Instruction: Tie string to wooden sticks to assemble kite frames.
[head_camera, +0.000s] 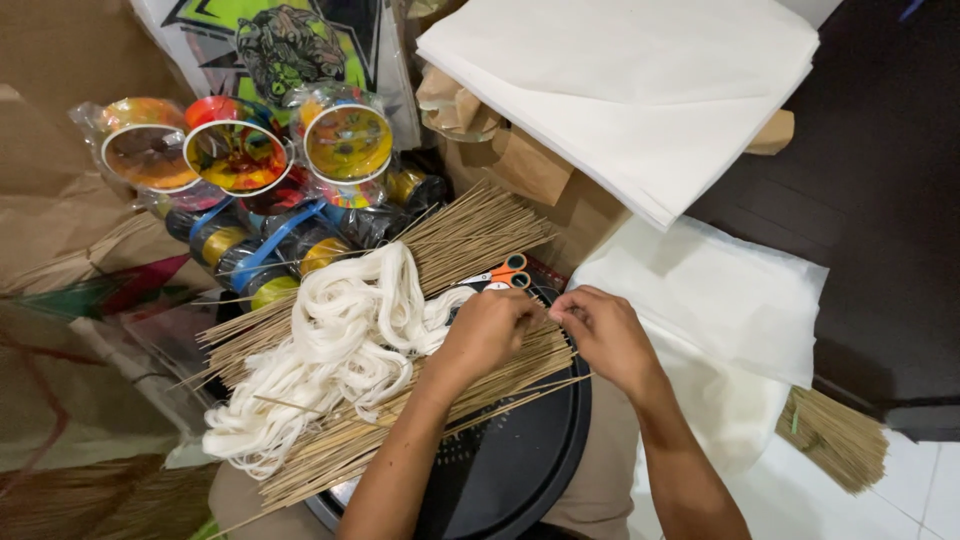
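Down at the bottom edge, both forearms come up into the head view from below, angling inward so the hands meet over the middle of the work. Left hand (488, 330) is curled, knuckles up, fingers bent down onto the thin bamboo sticks (470, 375); its fingertips are tucked under, so whether it pinches one stick or just presses the bundle, I cannot tell. Right hand (605, 335) sits just beside it, nearly touching, fingers drawn together toward the left hand's in a pinching pose at the top edge of the sticks; what lies between those fingertips is too small to make out.

Those sticks lie in a loose, fanned layer, pale tan, running diagonally from lower left to upper right across a round black tray (520, 460), some ends poking past its rim. Draped over the sticks to the left is a tangled hank of white string (335, 345), touching the left wrist. Orange-handled scissors (508, 272) rest just above the hands.

Farther back, colourful spools in plastic wrap (240, 150) stand in a row, a stack of white paper sheets (640, 90) lies upper right, and another stick bundle (835, 440) sits on the floor, well apart.
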